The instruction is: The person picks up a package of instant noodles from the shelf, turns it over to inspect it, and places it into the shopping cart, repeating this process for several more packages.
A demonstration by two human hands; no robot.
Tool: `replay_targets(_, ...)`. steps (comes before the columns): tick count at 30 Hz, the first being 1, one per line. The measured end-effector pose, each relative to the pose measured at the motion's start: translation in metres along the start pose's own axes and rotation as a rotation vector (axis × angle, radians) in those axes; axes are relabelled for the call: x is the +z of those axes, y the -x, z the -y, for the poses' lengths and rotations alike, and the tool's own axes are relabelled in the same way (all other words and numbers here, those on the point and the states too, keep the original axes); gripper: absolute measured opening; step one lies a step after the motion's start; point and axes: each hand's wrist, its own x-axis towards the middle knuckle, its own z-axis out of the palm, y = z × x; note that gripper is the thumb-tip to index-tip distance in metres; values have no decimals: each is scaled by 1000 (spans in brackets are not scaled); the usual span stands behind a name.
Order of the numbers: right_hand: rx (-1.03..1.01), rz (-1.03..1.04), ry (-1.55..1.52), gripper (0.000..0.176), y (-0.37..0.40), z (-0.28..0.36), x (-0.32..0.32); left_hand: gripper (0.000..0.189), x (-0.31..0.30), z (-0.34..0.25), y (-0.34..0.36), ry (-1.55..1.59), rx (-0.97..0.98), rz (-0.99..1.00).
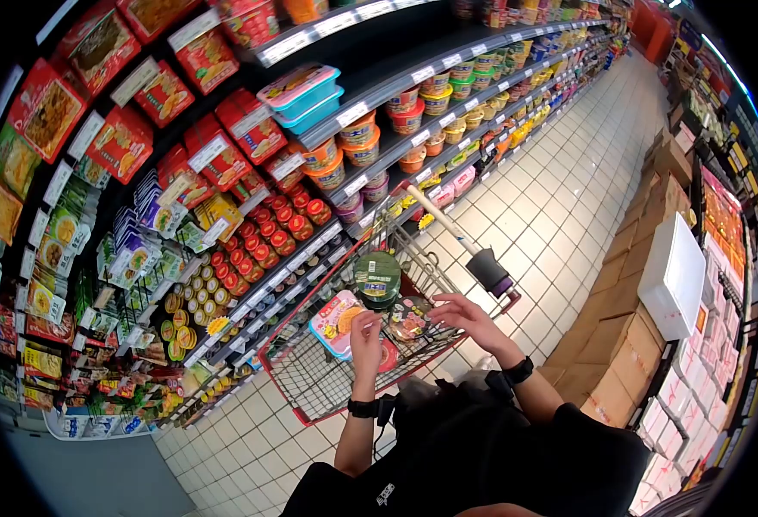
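Red wire cart (pixel 310 379) is judged partly loaded: noodle packs are gathered at its far end, its near mesh left bare. Over the cart, the left hand (pixel 365 334) is laid on a pink tray pack (pixel 332 323) and the right hand (pixel 469 319) on a round bowl (pixel 407 320), apart; grip cannot be told.

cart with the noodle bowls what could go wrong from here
The green-lidded bowl seems stacked on other packs in the cart, so a nudge might tip it. The left hand and right hand are both among the goods, off the handle, so the cart could roll on the tiled floor. Stacked cardboard boxes narrow the aisle beside it.
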Motion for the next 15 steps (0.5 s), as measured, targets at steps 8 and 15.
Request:
replay_targets(8, -103, -91, -75, 43, 106, 28, -129, 25, 148, -17, 43, -61, 31, 139)
replay_targets(15, -202, -334, -58, 44, 217, 51, -232, 28, 289, -22, 56, -3, 72, 226)
